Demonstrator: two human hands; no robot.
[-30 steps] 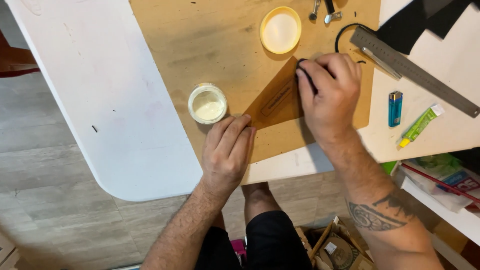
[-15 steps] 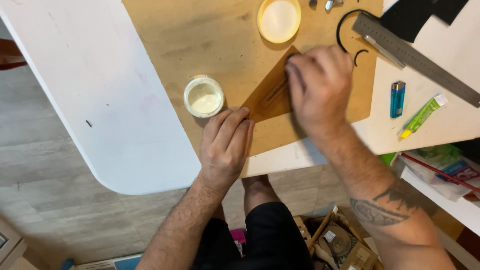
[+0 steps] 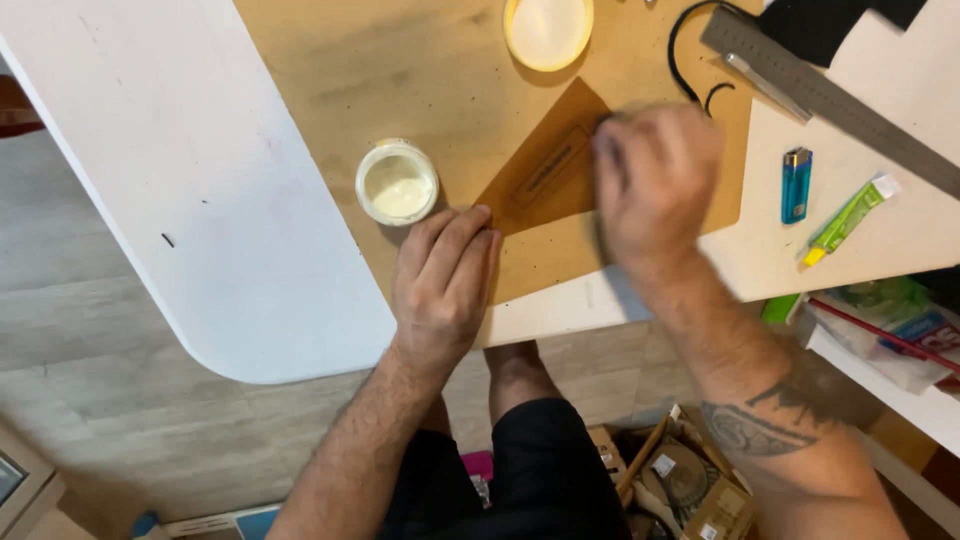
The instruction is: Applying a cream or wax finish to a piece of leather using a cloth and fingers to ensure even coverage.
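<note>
Top-down view from a head camera: 2 bare hands at work on a brown board [image 3: 400, 60] laid across a white table [image 3: 150, 150].

Left hand [image 3: 445, 285] lies flat, palm down, fingers straight and together, not gripping; fingertips press the near corner of a tan leather piece [image 3: 545, 170], probably to pin it so it can't slide.

Right hand [image 3: 655, 180] sits on the piece's right end, motion-blurred, fingers curled down onto the leather. Can't tell if it grips a small tool or just rubs w/ fingertips. A tattoo shows on that forearm.

The leather piece lies flat near the board's middle, angled w/ 1 corner pointing away from the person; a faint long rectangular outline is marked on it.

Just left of the piece, close to the left fingertips, stands an open small round jar [image 3: 397, 182] of pale cream, within easy reach. Its yellow lid [image 3: 547, 30] rests apart at the board's far edge.

To the right, off the board: a metal ruler [image 3: 830, 95] lying diagonally, a blue lighter [image 3: 796, 184], a green tube [image 3: 850, 220], and a black cord [image 3: 685, 55] curling near the ruler's end. Below the table edge: the person's dark shorts and a cardboard box [image 3: 690, 480] of odds and ends on the floor.
</note>
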